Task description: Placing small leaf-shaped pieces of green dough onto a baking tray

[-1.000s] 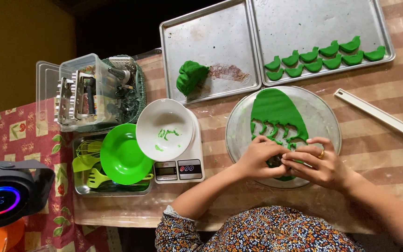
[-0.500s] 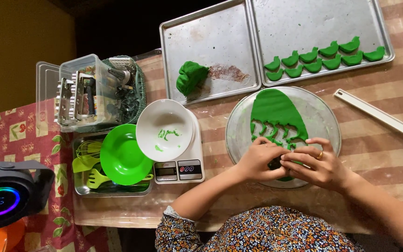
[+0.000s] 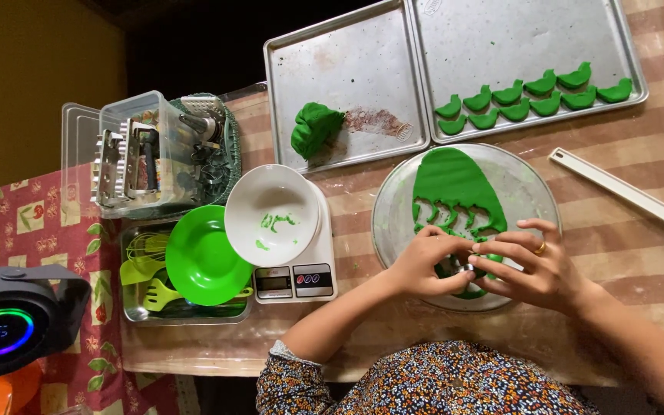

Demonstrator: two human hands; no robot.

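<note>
Green dough sheet [image 3: 455, 184] unmoved; both hands' fingers [image 3: 455, 247] stay pinching its edge.

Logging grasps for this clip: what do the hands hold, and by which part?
Both hands, left hand and right hand, pinch a small green dough piece over the round tray; the exact part is hidden.

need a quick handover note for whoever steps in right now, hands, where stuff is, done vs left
Left hand and right hand: both pressing together on the near edge of the rolled green dough sheet on the round glass plate; whatever is under the fingers is hidden.
Done: eleven cut green shapes in two rows on the right baking tray.
Left: most of the sheet is uncut; a green dough lump waits on the left baking tray.
</note>
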